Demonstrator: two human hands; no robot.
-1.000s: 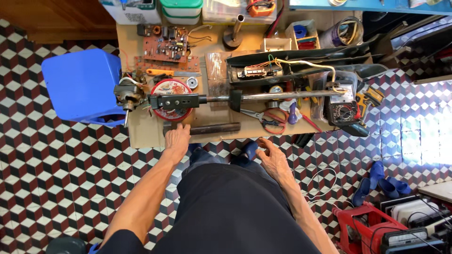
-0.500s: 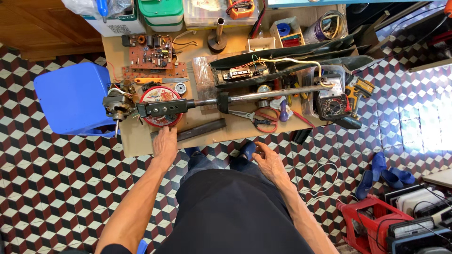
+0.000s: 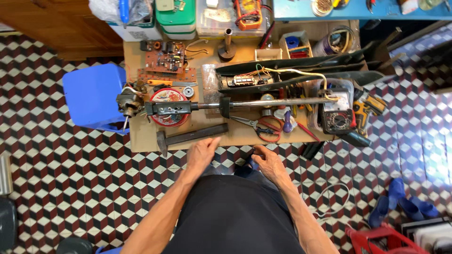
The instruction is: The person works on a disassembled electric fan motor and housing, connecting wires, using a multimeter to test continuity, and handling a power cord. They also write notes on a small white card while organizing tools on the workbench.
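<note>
- The dark metal hammer with its flat black handle [image 3: 190, 137] lies near the front edge of the low cardboard-topped workboard [image 3: 141, 138], handle slanting up to the right, head at the left end.
- The left hand [image 3: 201, 155] hangs just in front of the hammer's handle end, fingers loosely curled and close together; they grip nothing, and I cannot tell whether the fingertips brush the handle.
- The right hand [image 3: 266, 162] sits to the right of the hammer, off the board's front edge, above the patterned floor; its fingers are bent inward and bunched, empty as far as can be seen.
- Just behind the hammer a long grey metal shaft [image 3: 263, 102] runs crosswise, with a small electric motor with copper windings [image 3: 129, 102] at its left end.
- Under the shaft, behind the hammer's head, sits a round red tin lid [image 3: 168, 107].
- To the right of the hammer lie red-handled scissors [image 3: 261, 128], then a black multimeter [image 3: 336, 115] farther right.
- Well behind the hammer rest brown circuit boards [image 3: 165, 61] and black fan blades [image 3: 301, 70] carrying wires.
- Left of the hammer, beside the board, stands a blue plastic stool [image 3: 92, 96].
</note>
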